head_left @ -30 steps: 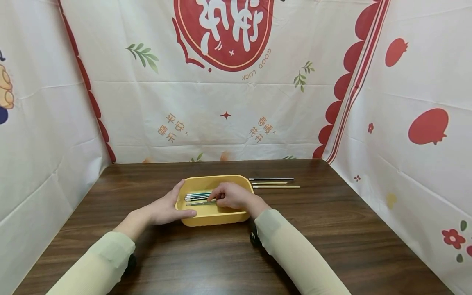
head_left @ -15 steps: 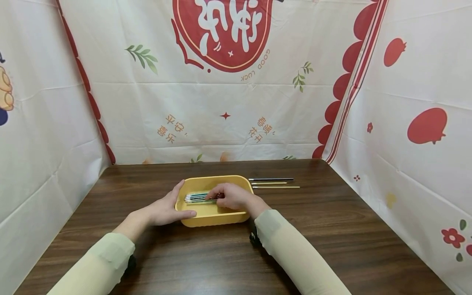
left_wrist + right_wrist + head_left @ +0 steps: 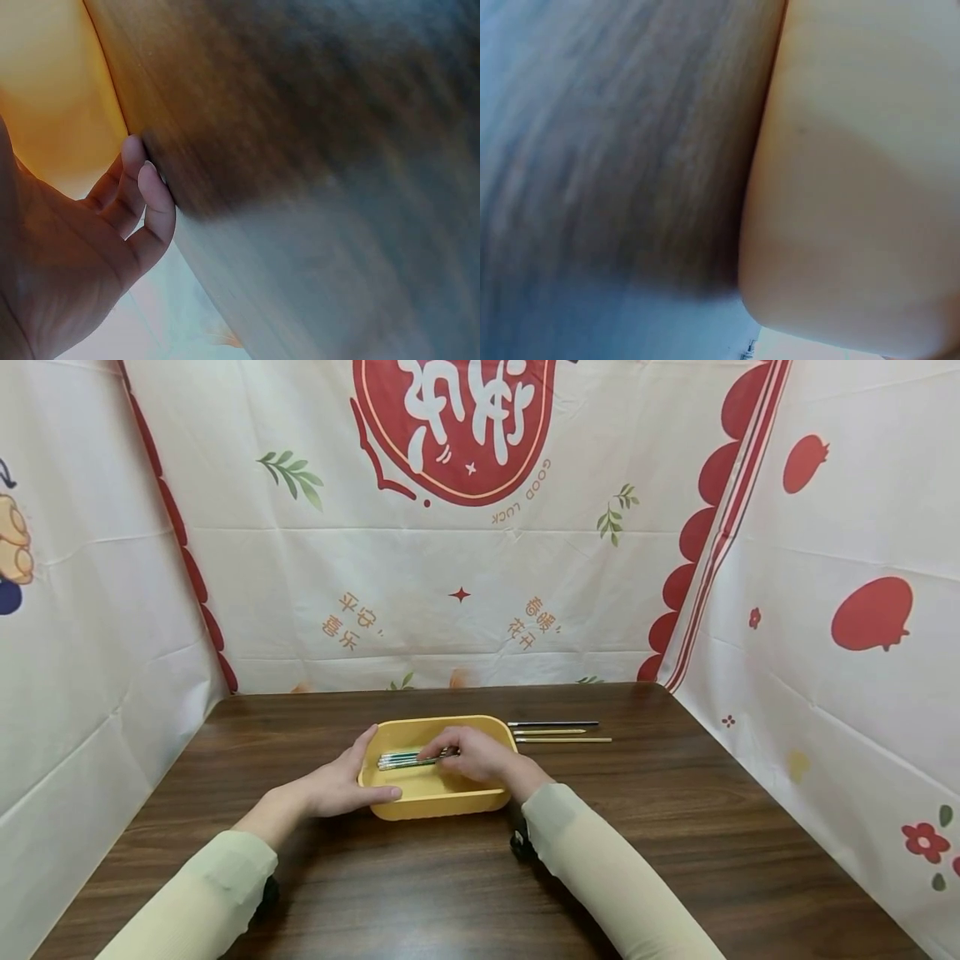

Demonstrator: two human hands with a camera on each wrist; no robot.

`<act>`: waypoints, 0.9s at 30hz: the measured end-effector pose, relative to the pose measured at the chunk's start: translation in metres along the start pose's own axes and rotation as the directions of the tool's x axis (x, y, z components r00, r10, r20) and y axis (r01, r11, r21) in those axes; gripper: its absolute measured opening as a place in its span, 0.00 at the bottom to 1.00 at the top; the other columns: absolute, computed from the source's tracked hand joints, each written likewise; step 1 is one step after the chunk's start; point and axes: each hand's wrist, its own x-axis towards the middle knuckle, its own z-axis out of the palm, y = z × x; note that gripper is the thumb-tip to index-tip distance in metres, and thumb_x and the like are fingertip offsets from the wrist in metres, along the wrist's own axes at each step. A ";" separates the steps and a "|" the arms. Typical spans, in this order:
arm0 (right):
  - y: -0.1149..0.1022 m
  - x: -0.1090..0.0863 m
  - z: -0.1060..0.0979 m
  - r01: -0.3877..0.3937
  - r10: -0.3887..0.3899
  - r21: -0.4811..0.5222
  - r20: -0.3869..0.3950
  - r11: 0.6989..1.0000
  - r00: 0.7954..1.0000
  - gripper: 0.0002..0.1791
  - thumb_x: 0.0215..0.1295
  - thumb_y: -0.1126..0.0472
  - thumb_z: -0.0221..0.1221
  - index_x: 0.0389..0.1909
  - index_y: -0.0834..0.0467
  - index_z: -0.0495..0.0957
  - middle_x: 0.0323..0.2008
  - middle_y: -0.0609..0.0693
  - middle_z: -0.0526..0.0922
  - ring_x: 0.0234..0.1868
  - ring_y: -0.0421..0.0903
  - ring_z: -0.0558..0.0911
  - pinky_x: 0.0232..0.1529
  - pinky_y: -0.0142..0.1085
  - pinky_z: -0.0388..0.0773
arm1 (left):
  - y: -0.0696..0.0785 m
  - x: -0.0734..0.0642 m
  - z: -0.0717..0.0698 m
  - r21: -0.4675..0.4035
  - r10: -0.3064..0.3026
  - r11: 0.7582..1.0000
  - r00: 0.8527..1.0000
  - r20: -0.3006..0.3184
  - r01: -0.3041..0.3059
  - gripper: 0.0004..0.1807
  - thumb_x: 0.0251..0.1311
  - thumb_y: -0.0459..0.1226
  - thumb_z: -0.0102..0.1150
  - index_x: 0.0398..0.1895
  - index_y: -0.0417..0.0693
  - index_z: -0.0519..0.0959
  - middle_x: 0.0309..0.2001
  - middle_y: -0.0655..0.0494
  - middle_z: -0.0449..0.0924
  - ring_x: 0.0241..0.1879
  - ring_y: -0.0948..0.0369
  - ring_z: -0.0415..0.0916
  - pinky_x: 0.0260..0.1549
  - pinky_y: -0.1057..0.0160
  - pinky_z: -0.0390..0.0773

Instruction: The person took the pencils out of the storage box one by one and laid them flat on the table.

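- Yellow box (image 3: pixel 438 809) is standing on the brown wooden table (image 3: pixel 420 885), and several pencils (image 3: pixel 402 760) are lying inside, side by side.
- The left hand (image 3: pixel 339 786) is spreading wide and holding the box's left end, its thumb lying over the near rim.
- The right hand (image 3: pixel 476 755) is resting inside, fingers bending over the pencils and touching them; whether it is pinching them, I cannot tell.
- Three thin sticks (image 3: pixel 551 732) are lying just beside the box's right end.
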 end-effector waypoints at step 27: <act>-0.018 -0.014 -0.056 0.016 -0.017 -0.002 -0.192 1.000 0.981 0.15 0.79 0.64 0.63 0.56 0.45 0.92 0.50 0.46 0.87 0.43 0.45 0.78 0.46 0.39 0.78 | 0.001 0.002 -0.002 0.017 -0.023 1.000 1.000 0.004 0.023 0.74 0.64 0.71 0.68 0.91 0.48 0.29 0.88 0.30 0.45 0.85 0.35 0.55 0.80 0.30 0.59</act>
